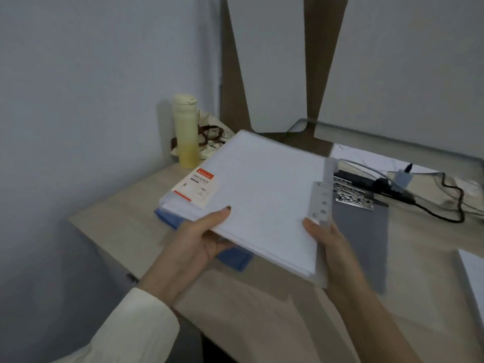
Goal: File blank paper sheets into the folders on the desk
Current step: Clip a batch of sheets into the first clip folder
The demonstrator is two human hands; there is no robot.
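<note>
A white translucent folder (262, 195), thick with paper and bearing a red-and-white label, is held tilted above the desk (262, 315). My left hand (199, 239) grips its near left edge, thumb on top. My right hand (330, 247) holds its near right corner beside the metal clip strip (320, 200). A blue folder (235, 259) lies on the desk under it, mostly hidden. To the right lies a grey clipboard (364, 237) with a silver clamp. A white sheet's corner (474, 279) shows at the right edge.
A pale yellow bottle (186, 132) stands at the back left by the wall, next to a cream cloth bag (212, 137). Black cables and a power strip (387, 184) run along the back right. Two white panels (272, 64) lean behind the desk.
</note>
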